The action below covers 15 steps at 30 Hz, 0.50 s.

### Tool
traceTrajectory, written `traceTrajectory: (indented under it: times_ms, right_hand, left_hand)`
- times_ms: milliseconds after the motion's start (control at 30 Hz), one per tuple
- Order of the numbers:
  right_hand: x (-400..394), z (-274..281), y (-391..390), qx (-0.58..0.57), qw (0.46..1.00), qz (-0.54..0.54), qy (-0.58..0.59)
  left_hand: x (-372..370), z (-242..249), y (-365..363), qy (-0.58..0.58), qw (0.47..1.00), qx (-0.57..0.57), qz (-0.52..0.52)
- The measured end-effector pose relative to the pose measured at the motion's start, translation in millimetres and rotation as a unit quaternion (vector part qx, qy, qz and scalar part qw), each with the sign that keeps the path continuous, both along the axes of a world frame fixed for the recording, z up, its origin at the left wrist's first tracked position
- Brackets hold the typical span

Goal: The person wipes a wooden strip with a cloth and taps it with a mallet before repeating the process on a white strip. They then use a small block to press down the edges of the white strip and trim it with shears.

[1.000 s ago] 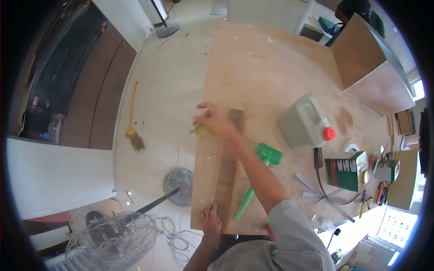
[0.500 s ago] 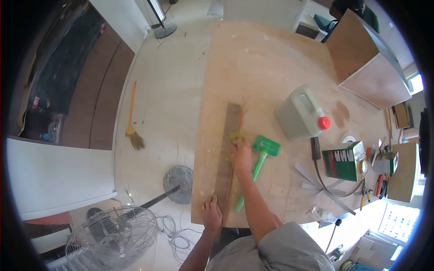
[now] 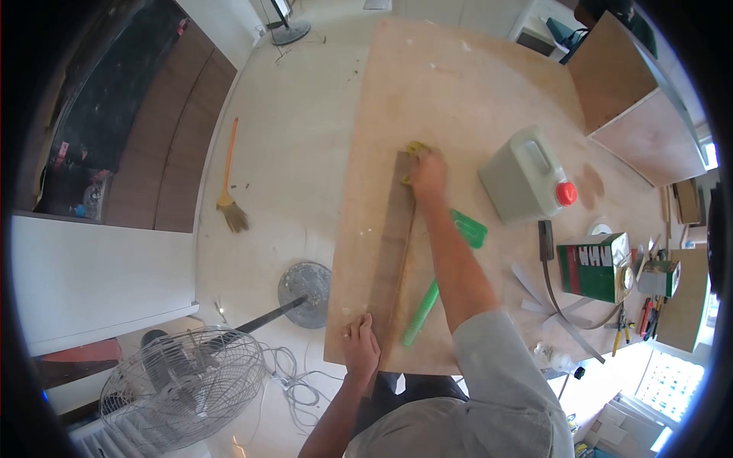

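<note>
A long dark wooden strip (image 3: 392,252) lies lengthwise on the plywood worktable (image 3: 458,99). My right hand (image 3: 427,174) is stretched out to the strip's far end and presses a yellow-green cloth or pad (image 3: 413,149) against it. My left hand (image 3: 359,345) holds down the strip's near end at the table's front edge. A green plastic tool with a long handle (image 3: 435,282) lies on the table beside the strip, partly under my right forearm.
A white jug with a red cap (image 3: 531,177), a green tin (image 3: 595,267) and hand tools (image 3: 637,320) sit at the right. Wooden cabinet boxes (image 3: 634,107) stand at the back right. On the floor at left lie a broom (image 3: 227,191), a fan (image 3: 179,389) and cables.
My right hand slid the cloth along the strip from the far end back to its middle, then out to the far end again. My left hand stayed on the near end.
</note>
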State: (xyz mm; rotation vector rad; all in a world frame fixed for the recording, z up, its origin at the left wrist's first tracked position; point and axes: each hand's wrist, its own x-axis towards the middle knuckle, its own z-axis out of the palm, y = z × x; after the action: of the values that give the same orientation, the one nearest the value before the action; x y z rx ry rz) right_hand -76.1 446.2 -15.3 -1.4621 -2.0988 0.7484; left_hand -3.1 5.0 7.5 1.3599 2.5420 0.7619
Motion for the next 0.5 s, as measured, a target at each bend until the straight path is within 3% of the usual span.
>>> traceTrajectory:
  times_ms: [67,267,500]
  right_hand:
    - [14.7,0.6,-44.9,0.093,0.994,0.001,0.049]
    - [46.2,33.4,-144.1,-0.053,0.998,-0.035,0.01]
    - [101.2,10.3,-257.3,-0.048,0.998,0.043,-0.003]
  left_hand:
    - [-0.8,0.8,0.2,0.027,1.0,0.011,-0.005]
    - [0.4,-4.5,-3.1,0.02,1.0,0.002,0.003]
    - [-6.1,0.1,-6.1,0.018,0.999,0.024,-0.011]
